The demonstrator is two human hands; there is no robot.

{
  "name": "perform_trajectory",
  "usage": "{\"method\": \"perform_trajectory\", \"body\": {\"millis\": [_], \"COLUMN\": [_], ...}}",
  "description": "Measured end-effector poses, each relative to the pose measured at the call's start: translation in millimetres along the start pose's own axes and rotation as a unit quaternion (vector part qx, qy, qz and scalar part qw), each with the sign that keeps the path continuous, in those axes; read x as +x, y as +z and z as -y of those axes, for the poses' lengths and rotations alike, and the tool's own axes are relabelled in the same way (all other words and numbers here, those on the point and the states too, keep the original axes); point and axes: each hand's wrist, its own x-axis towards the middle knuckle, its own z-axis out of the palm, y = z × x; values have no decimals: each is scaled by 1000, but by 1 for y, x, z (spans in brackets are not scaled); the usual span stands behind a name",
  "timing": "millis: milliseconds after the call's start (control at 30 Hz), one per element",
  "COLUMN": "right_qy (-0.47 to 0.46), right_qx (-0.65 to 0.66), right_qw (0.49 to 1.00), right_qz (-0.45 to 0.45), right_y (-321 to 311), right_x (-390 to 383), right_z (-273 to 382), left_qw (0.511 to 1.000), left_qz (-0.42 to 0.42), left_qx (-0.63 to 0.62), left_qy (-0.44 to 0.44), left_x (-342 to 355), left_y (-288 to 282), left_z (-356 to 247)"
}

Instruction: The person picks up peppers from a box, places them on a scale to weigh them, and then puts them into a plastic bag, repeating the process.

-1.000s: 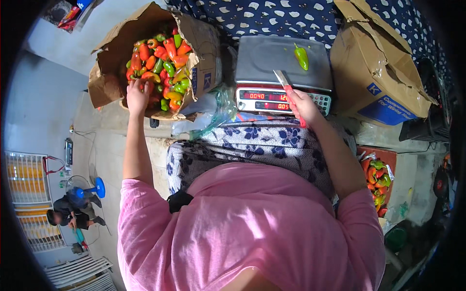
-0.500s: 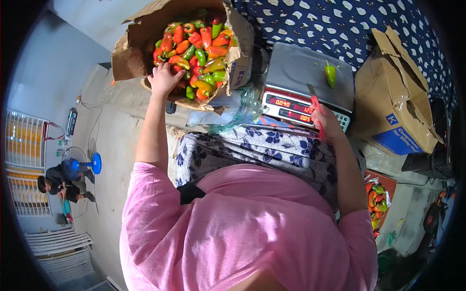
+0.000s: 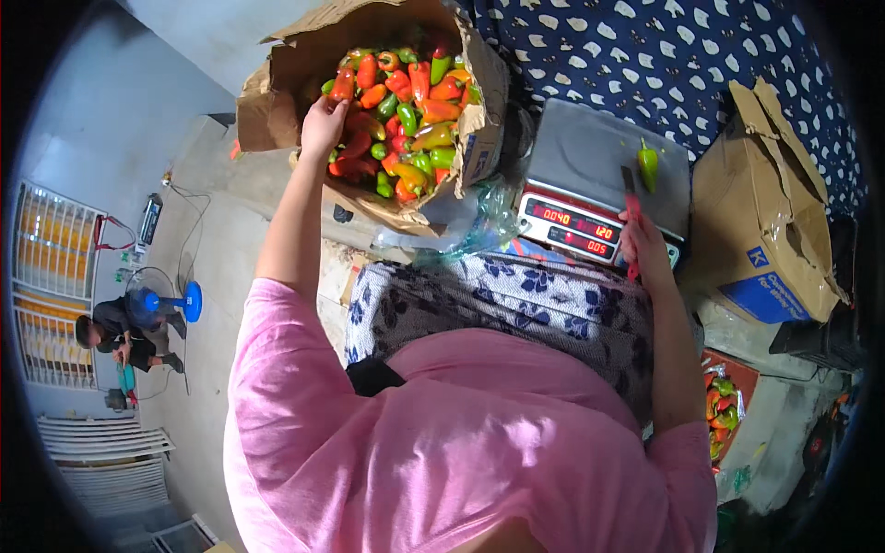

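My left hand (image 3: 324,127) reaches into the cardboard box (image 3: 267,115) of peppers at the upper left. Its fingertips close on the lower end of a red pepper (image 3: 343,85), near the box's left side. Red, green and orange peppers lie heaped around it. My right hand (image 3: 643,247) grips a red-handled knife (image 3: 631,205), its short dark blade pointing away from me over the scale's front edge. A single green pepper (image 3: 648,170) rests on the grey pan of the digital scale (image 3: 590,152), just beyond the blade.
An opened brown box (image 3: 761,212) stands right of the scale. Clear plastic (image 3: 470,221) lies between pepper box and scale. More peppers (image 3: 723,410) sit in a container at lower right. At far left a person (image 3: 120,336) sits by a blue fan (image 3: 191,302).
My left hand has gone from spread over the peppers to pinching a red one farther in. The whole view has shifted slightly. My right hand keeps the knife by the scale.
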Motion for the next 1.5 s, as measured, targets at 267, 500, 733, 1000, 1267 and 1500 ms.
{"method": "perform_trajectory", "body": {"millis": [267,500,733,1000,1267,1500], "right_qy": [23,27,32,75,-12,-79], "right_qx": [-49,-89,-54,279,121,132], "right_qw": [994,991,994,936,978,966], "right_qz": [-95,-100,-91,200,171,206], "right_y": [-9,-10,10,112,116,120], "right_x": [1,6,-9,-40,-58,-49], "right_z": [4,-4,27,111,116,93], "left_qw": [875,832,910,879,909,917], "left_qz": [164,64,61,155,155,199], "left_qx": [394,456,-408,-290,-184,-178], "left_qy": [229,311,31,347,340,298], "left_x": [-35,-32,-87,-220,-249,-245], "left_y": [18,3,-26,-18,-16,-13], "left_z": [-68,-47,-68,-191,-205,-194]}}
